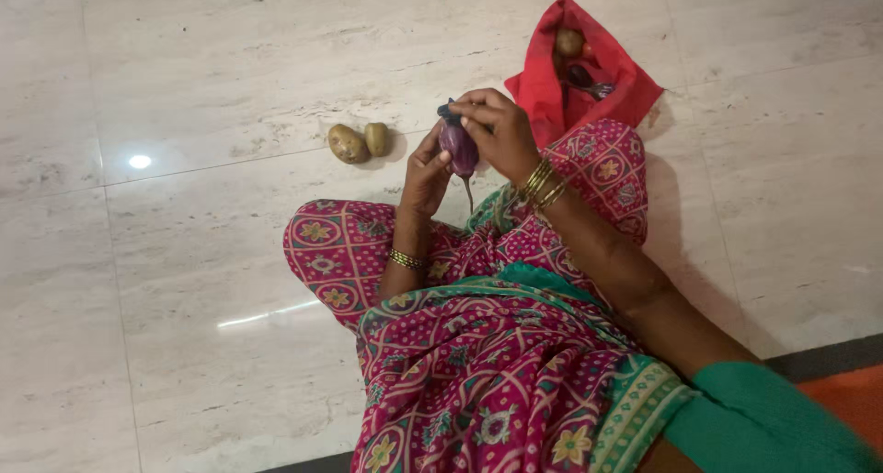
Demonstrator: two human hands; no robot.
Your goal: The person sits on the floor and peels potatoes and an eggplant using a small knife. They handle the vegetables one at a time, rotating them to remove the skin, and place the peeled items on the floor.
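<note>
Floor: pale polished marble tiles [230, 59], glossy, one light glare at left.
Held thing: small purple glossy oval eggplant [459, 148], centre of frame; I read its long axis as near upright, stem cap on top, thin tail hanging below.
Left hand [426, 174]: closed around the eggplant's lower left side, from below.
Right hand [497, 124]: fingers pinched on the stem cap, from above right; nearer the top.
Nearby: two brown lumpy potatoes [359, 142] left of the hands; red cloth bag [635, 87], open, upper right, with produce inside.
</note>
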